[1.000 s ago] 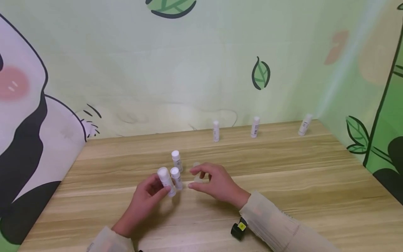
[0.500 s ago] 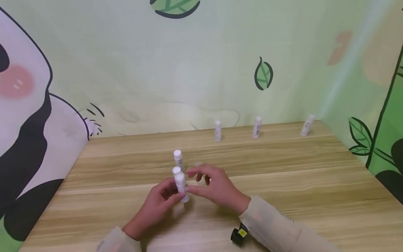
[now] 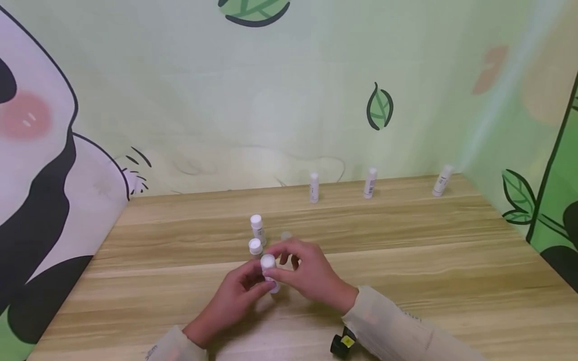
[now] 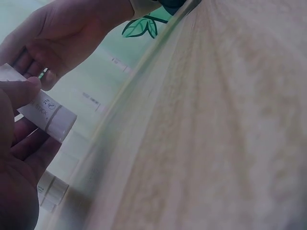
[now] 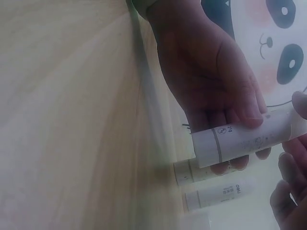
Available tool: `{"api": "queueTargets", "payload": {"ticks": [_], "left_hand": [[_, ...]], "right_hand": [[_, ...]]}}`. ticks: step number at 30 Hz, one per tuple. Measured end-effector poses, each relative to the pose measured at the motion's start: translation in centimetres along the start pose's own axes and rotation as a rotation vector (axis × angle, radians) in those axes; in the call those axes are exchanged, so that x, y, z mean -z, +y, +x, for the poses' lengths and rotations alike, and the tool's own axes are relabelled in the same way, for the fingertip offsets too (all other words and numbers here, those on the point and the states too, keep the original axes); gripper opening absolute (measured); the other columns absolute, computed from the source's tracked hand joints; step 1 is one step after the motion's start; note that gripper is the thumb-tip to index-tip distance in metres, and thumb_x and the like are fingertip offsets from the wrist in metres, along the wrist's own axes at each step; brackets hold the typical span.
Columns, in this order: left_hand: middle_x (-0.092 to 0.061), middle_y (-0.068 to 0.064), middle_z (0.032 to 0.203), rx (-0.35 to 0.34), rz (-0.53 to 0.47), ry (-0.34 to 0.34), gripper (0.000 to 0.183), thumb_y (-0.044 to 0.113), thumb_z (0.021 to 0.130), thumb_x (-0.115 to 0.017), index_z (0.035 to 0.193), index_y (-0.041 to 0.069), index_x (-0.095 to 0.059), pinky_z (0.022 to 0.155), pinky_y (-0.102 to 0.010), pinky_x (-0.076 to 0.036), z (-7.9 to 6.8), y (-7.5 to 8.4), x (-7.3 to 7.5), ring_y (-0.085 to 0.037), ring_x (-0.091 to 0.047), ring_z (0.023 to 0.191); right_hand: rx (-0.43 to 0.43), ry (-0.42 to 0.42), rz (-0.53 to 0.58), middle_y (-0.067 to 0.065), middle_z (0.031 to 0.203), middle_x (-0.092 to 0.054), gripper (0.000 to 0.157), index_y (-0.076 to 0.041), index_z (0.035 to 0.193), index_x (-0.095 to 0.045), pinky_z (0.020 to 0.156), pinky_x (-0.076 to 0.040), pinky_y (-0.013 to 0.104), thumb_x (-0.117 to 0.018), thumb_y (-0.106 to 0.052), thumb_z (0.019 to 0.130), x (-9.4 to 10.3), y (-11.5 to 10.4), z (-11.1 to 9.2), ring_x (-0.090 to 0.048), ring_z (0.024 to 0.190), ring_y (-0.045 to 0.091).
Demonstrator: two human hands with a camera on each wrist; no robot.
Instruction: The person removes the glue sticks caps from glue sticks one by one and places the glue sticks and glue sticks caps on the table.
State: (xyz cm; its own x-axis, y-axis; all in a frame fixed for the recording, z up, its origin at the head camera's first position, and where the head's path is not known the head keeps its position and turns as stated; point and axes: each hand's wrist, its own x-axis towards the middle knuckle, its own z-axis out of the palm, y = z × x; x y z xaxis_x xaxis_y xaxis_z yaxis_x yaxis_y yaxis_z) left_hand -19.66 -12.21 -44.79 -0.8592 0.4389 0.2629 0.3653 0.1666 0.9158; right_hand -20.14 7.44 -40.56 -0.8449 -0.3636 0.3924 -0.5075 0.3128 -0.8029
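Note:
My left hand (image 3: 235, 296) grips a white glue stick (image 4: 43, 111) between thumb and fingers, holding it just above the wooden table. The thumb and forefinger of my right hand (image 3: 311, 273) pinch its capped upper end. Small print and a grey line near the base show on its label in the right wrist view. Right behind the held one, a second glue stick (image 3: 255, 245) stands upright, its lower part hidden. A third glue stick (image 3: 258, 229) is upright farther back. Partly covered by my right hand is a pale translucent thing (image 3: 286, 235) of unclear kind.
Along the back of the table (image 3: 180, 225) stand three more white glue sticks: one left (image 3: 314, 188), one middle (image 3: 370, 183), one right (image 3: 442, 180). A printed cloth wall (image 3: 203, 100) rises behind them. A black device (image 3: 341, 345) hangs at my right wrist.
My left hand has moved right with the glue stick, past the second one, bringing it to my right hand. The right thumb and forefinger have closed on its top end.

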Motion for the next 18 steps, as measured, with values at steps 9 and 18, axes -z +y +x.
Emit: {"api": "queueTargets", "payload": {"ticks": [9, 18], "left_hand": [[-0.069, -0.006, 0.113, -0.003, 0.012, -0.003, 0.030, 0.019, 0.090, -0.069, 0.118, 0.013, -0.063, 0.088, -0.026, -0.055, -0.03, -0.23, -0.11, -0.009, -0.065, 0.102], [-0.070, -0.010, 0.110, 0.027, 0.044, -0.037, 0.034, 0.025, 0.090, -0.068, 0.121, 0.013, -0.063, 0.086, -0.026, -0.055, -0.02, -0.20, -0.02, -0.010, -0.066, 0.098]], "right_hand": [[0.019, 0.020, -0.009, -0.007, 0.089, -0.067, 0.023, -0.021, 0.104, -0.072, 0.061, -0.049, 0.029, -0.078, -0.027, 0.082, -0.09, 0.05, -0.17, -0.058, 0.079, 0.022], [0.030, 0.067, -0.014, -0.007, 0.089, -0.067, 0.027, -0.017, 0.110, -0.071, 0.061, -0.046, 0.021, -0.075, -0.027, 0.085, 0.47, -0.80, 0.03, -0.057, 0.079, 0.021]]}}
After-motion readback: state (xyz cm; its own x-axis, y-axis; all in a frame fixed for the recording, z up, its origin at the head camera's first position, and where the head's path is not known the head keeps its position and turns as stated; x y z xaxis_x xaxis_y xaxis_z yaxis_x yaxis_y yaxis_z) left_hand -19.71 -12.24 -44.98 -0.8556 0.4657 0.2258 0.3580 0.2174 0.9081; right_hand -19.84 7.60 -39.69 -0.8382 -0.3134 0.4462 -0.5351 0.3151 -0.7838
